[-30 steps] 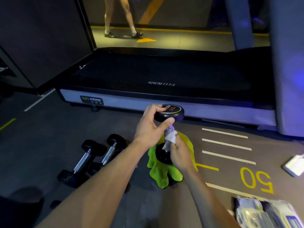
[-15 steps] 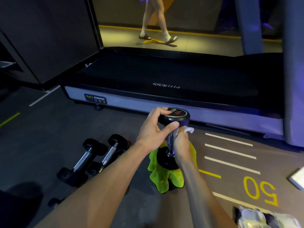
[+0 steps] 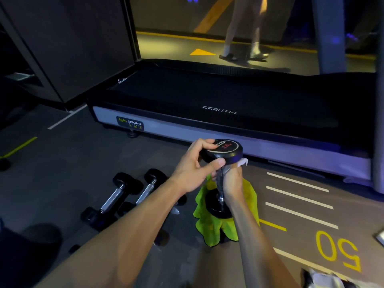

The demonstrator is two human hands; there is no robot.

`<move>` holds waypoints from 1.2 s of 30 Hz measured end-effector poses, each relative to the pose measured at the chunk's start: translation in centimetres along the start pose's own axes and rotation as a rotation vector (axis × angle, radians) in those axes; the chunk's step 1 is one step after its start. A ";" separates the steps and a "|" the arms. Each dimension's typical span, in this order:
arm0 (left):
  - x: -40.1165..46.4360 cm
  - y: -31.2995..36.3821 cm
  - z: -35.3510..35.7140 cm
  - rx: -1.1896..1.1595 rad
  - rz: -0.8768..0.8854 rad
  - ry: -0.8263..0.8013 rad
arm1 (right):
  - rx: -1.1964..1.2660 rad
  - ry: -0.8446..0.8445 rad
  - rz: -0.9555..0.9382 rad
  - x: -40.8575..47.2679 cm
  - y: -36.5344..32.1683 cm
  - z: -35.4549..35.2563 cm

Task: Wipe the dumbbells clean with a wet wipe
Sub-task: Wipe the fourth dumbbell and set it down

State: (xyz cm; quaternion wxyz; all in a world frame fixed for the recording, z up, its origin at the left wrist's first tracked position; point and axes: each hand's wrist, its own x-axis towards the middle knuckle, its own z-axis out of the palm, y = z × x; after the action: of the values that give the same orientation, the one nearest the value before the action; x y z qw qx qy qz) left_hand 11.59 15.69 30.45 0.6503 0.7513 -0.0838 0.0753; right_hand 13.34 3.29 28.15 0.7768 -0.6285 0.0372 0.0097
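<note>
the dumbbell (image 3: 222, 163) stands on end on a green cloth (image 3: 214, 231), which lies crumpled on the floor (image 3: 62, 173) in front of the treadmill (image 3: 228, 121). left hand (image 3: 193, 169) grips the top head, fingers curled over the far rim and thumb pressed on the near edge. right hand (image 3: 232, 183) is wrapped round the steel handle just below that head, clamped on it with the wipe (image 3: 242, 162), and a white corner of the wipe pokes out above the knuckles. the lower head sits flat in the middle of the cloth. off to the left, two more dumbbells (image 3: 124, 194) lie side by side on the floor, well apart from the cloth. yellow "50" (image 3: 338, 252) painted on the floor to the right, white lines above it. beyond the treadmill, a person's legs (image 3: 243, 38) on the lit walkway.
</note>
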 end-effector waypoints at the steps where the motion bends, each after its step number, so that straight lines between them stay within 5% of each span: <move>1: 0.0 0.1 0.0 0.015 0.008 0.005 | -0.011 0.017 -0.009 -0.3 0.1 0.1; 5: -0.2 0.2 0.2 0.098 0.057 0.072 | -0.190 0.168 -0.110 -2.0 0.8 1.6; 13: -0.7 0.0 0.4 0.160 0.015 0.094 | -0.748 0.034 -0.419 -2.7 3.2 -0.3; 19: -1.2 0.2 1.0 0.105 -0.102 0.085 | -0.970 -0.074 -0.123 -4.2 3.6 -2.9; 24: -2.2 -0.5 1.8 0.195 -0.137 0.003 | -0.865 0.021 -0.072 -5.4 4.2 -3.6; 29: -1.6 -0.5 4.3 0.079 -0.359 0.155 | -0.751 0.091 -0.070 -5.9 5.2 -3.8; 36: -1.0 -3.6 3.6 0.060 -0.423 -0.127 | -0.828 -0.087 -0.142 -7.5 3.8 -4.6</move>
State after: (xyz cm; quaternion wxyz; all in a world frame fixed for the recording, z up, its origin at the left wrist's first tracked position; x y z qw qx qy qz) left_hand 11.42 12.60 26.28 0.6222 0.7745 0.0372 -0.1080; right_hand 5.36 -0.14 23.98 0.4582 -0.8876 -0.0460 -0.0033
